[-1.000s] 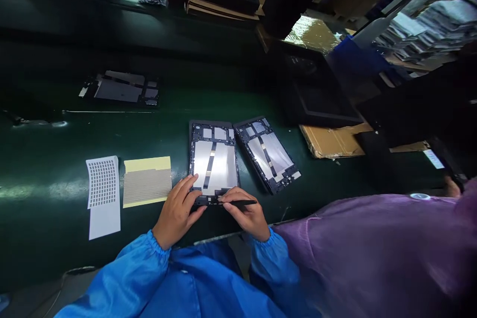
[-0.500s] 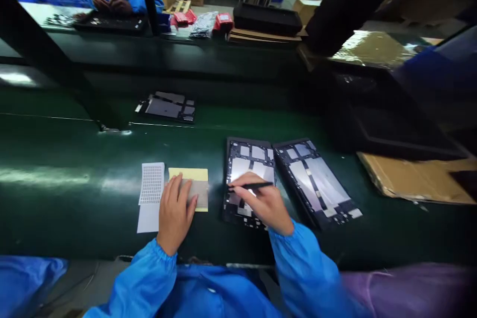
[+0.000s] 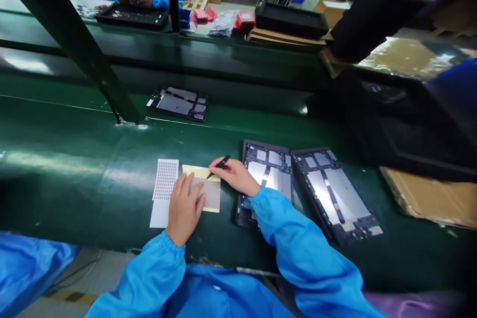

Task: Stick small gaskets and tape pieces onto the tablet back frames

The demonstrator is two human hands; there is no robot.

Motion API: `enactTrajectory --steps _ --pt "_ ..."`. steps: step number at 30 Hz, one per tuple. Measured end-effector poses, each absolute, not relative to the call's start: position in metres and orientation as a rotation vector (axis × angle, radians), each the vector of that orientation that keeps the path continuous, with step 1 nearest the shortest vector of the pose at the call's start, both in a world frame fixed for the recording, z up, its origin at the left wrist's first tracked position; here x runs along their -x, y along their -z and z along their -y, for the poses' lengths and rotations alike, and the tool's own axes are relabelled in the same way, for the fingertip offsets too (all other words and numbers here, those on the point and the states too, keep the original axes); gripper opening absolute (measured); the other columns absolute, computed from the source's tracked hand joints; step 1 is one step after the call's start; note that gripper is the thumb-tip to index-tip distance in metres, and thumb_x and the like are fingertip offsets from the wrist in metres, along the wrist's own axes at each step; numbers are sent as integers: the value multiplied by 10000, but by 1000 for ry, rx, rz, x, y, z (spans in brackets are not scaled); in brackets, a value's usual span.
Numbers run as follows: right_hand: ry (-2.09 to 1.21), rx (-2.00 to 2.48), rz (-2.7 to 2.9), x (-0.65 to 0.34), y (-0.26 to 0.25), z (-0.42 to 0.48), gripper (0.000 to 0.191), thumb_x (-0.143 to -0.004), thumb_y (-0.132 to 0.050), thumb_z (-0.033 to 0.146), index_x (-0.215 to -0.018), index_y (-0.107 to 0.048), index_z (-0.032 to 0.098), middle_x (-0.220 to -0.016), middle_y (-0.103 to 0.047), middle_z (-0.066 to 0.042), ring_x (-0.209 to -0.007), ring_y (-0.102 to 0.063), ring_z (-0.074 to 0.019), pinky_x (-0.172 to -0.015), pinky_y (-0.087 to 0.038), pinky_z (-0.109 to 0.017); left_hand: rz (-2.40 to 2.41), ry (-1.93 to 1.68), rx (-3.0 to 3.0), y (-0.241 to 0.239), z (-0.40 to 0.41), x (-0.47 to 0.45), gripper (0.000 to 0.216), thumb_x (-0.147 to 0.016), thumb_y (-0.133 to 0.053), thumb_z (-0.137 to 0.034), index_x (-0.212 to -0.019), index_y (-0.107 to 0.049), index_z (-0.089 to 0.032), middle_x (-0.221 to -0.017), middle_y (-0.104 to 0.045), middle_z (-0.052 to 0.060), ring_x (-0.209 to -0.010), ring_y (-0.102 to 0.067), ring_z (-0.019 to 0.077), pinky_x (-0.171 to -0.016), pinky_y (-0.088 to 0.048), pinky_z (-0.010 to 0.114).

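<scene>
At the centre of the frame, the yellow-edged sheet (image 3: 206,189) is pressed flat on the green tabletop (image 3: 74,169) by the left hand (image 3: 184,208) (fingers spread, nothing grasped). Black tweezers (image 3: 219,165) are pinched in the right hand (image 3: 234,175), tip touching the sheet's upper edge. A tablet frame (image 3: 270,169) lies just right.

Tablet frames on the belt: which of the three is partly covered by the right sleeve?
The left one of the near pair, beside the yellow sheet. Its neighbour and the far frame lie uncovered.
</scene>
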State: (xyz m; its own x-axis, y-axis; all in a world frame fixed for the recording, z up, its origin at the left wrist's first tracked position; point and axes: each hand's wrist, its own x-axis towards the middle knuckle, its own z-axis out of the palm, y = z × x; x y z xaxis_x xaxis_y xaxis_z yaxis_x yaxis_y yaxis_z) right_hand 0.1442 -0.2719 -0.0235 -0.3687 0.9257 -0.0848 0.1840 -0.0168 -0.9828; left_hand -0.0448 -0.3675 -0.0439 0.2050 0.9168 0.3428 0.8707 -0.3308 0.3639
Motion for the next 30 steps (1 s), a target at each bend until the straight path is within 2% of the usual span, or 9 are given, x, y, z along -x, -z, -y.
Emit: enactTrajectory --steps 7,14,17,22,30 --pt "-1403 1127 1559 -144 11 276 334 -831 -715 502 -876 -728 172 -867 -741 -55 -814 -699 -193 -791 -578 -330 -1807 -692 -2399 42 366 43 238 -960 -558 -253 -1171 -651 -196 -1400 -580 152 -1332 -507 373 -1076 -437 587" --pt "-1050 1234 1469 -241 -20 359 214 -909 -693 421 -915 -757 217 -869 -773 -62 -843 -725 -212 -775 -577 -335 -1690 -886 -2452 38 366 45 179 -962 -572 -242 -1115 -657 -205 -1394 -588 161 -1337 -517 370 -1086 -408 602" --pt "-934 1281 1443 -275 -13 401 179 -935 -669 377 -922 -762 224 -856 -775 -61 -824 -719 -209 -761 -577 -342 -1433 -976 -2468 31 373 24 176 -954 -603 -251 -1120 -642 -210 -1364 -620 139 -1333 -535 331 -1138 -367 587" --pt "-961 1302 1444 -289 8 429 175 -929 -679 370 -921 -751 211 -872 -784 -75 -853 -724 -218 -792 -591 -369 -944 -844 -2551 27 386 -30 259 -956 -605 -282 -1199 -617 -193 -1387 -613 129 -1365 -514 296 -1149 -410 520" --pt "-1014 1237 1467 -289 19 432 191 -938 -668 382 -926 -748 209 -878 -782 -77 -880 -725 -215 -857 -596 -390 -885 -834 -2539 43 382 -37 238 -962 -589 -251 -1190 -599 -182 -1388 -611 140 -1352 -532 277 -1125 -465 508"
